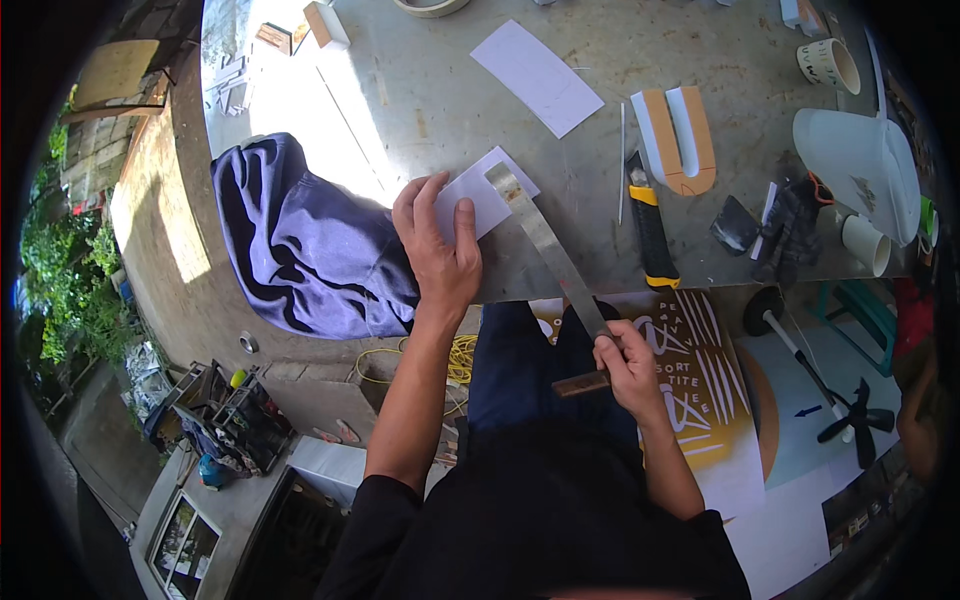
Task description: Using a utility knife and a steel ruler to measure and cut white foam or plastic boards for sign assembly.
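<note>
My right hand (pixel 628 367) grips a try square near the joint of its steel blade (pixel 559 262) and dark stock (pixel 581 384). The blade slants up to the left, and its far end overlaps a small white sheet (pixel 487 195) on the metal-topped table. My left hand (pixel 439 247) rests at the left side of that sheet, thumb over it and fingers apart. Left of this hand, a bundled purple cloth (pixel 322 240) hangs over the table edge. To the right lie a black-and-yellow snap-off utility knife (pixel 651 232) and a thin white strip (pixel 622 161).
A larger white sheet (pixel 536 79) lies farther up the table (pixel 420 67). At right are a U-shaped foam block (pixel 675 142), dark gloves (pixel 791 225), a white pitcher (pixel 847 161) and cups (pixel 866 244). Below stand a pedestal fan (pixel 855 424) and a printed board (pixel 697 397).
</note>
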A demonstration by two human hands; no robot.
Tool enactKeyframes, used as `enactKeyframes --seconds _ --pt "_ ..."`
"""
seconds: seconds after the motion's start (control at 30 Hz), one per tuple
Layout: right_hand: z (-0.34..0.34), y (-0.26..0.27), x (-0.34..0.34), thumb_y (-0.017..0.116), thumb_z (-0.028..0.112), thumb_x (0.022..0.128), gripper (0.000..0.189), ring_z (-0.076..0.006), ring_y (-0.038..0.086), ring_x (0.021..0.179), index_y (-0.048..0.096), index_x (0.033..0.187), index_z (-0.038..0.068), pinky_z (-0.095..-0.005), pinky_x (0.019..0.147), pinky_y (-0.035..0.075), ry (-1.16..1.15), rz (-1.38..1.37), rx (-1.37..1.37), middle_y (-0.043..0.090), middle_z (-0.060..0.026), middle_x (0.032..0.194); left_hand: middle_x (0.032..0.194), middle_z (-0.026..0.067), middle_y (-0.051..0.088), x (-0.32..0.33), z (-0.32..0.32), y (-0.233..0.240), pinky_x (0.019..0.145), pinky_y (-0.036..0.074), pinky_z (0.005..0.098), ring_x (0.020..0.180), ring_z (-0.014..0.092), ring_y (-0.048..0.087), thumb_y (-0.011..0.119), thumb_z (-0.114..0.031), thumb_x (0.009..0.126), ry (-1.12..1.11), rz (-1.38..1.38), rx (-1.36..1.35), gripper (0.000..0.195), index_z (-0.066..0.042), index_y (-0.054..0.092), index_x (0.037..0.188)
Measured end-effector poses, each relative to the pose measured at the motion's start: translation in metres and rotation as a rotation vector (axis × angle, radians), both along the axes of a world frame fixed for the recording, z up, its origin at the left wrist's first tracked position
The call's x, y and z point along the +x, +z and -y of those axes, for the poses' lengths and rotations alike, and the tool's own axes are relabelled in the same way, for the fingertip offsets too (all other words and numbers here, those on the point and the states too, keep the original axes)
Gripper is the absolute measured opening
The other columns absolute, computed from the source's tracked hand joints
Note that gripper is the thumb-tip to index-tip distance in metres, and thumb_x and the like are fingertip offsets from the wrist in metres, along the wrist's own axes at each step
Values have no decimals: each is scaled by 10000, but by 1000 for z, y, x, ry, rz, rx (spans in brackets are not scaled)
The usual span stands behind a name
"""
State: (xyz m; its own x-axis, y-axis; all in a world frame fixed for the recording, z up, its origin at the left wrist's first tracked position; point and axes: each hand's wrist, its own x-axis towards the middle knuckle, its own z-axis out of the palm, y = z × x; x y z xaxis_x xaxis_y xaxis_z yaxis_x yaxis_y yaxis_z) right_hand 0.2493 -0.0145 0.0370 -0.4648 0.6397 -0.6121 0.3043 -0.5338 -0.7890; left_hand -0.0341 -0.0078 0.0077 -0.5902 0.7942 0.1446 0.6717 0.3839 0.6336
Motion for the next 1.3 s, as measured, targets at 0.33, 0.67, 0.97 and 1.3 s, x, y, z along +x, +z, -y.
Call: enactKeyframes --seconds 0.33,0.67,0.97,1.3 --pt "-7 -26 7 581 114 1029 110 -60 536 666 588 1058 9 -224 609 426 91 -7 -71 579 -7 769 1360 189 519 23 -1 -8 1101 321 516 1276 377 466 811 -313 836 -97 -103 24 683 3 503 1356" --pt "-12 -27 1 617 91 1006 99 -59 568 626 606 1051 4 -223 569 435 67 25 -33 624 -17 717 1263 157 592 20 -11 -26 1028 370 457 1161 335 529 828 -263 806 -14 -62 24 620 -17 573 1315" --pt "-27 -23 -4 615 63 985 83 -133 609 619 602 1016 -13 -274 581 467 258 101 88 649 -63 723 1220 133 586 -2 -9 -13 983 400 440 1142 289 516 848 -424 778 -219 -47 -101 649 -39 638 1256" --pt "4 -30 -7 592 55 981 75 -159 576 574 582 921 10 -297 551 454 155 78 -13 607 -66 685 1196 138 579 8 -5 -4 959 449 436 1119 305 545 860 -328 787 -125 -41 19 528 -45 652 1180"
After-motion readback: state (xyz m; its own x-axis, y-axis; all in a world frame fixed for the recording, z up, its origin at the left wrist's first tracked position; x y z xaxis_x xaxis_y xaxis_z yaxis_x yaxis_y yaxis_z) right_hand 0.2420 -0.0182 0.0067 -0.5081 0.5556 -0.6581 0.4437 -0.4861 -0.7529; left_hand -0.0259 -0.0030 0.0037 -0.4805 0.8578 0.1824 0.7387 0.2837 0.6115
